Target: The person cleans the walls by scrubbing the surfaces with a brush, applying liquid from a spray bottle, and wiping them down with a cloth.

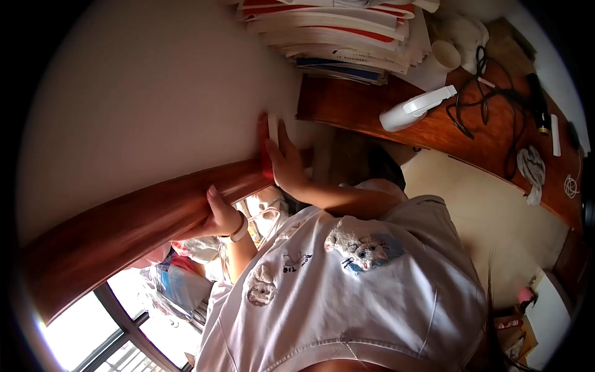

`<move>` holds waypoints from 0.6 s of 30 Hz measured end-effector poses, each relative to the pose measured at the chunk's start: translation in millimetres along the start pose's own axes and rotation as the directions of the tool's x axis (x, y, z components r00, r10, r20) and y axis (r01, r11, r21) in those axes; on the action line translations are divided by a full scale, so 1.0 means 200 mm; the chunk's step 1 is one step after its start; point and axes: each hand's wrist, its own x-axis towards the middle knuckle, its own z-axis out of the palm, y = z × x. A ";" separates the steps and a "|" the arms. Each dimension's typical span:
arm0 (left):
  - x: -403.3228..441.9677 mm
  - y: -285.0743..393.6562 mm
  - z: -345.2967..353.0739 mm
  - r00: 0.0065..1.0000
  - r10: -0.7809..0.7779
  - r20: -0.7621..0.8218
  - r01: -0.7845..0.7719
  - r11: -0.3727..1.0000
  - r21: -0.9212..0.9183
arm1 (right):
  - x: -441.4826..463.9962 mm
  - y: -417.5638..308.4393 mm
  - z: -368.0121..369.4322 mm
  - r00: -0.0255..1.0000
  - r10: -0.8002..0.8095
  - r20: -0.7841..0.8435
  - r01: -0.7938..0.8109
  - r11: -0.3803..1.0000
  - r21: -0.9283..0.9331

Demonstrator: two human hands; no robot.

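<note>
My left hand, with a band on its wrist, is at the edge of a long reddish-brown wooden board. Its thumb lies over the face of the board, and the other fingers are mostly hidden at the edge. Farther up, my right hand reaches across from the right and holds a flat red-and-white object. That object stands upright against the pale surface, by the end of the board. It is partly covered by the fingers, and its kind cannot be made out.
A tall stack of papers is at the top. A wooden desk bears a white spray bottle, black cable, a paper cup and a grey cloth. Bags and a window are lower left.
</note>
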 end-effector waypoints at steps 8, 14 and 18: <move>0.01 -0.03 -0.05 0.997 0.046 0.069 -0.052 0.995 0.084 | -0.02 -0.02 0.00 0.978 0.098 0.183 -0.086 0.993 -0.076; 0.00 -0.02 -0.04 0.999 0.002 0.042 -0.007 0.993 0.120 | 0.19 -0.10 -0.13 0.792 0.450 0.412 -0.525 0.847 0.083; 0.02 0.01 -0.01 1.000 0.002 0.027 -0.003 0.999 0.046 | 0.09 -0.14 -0.12 0.850 0.339 0.404 -0.293 0.940 -0.174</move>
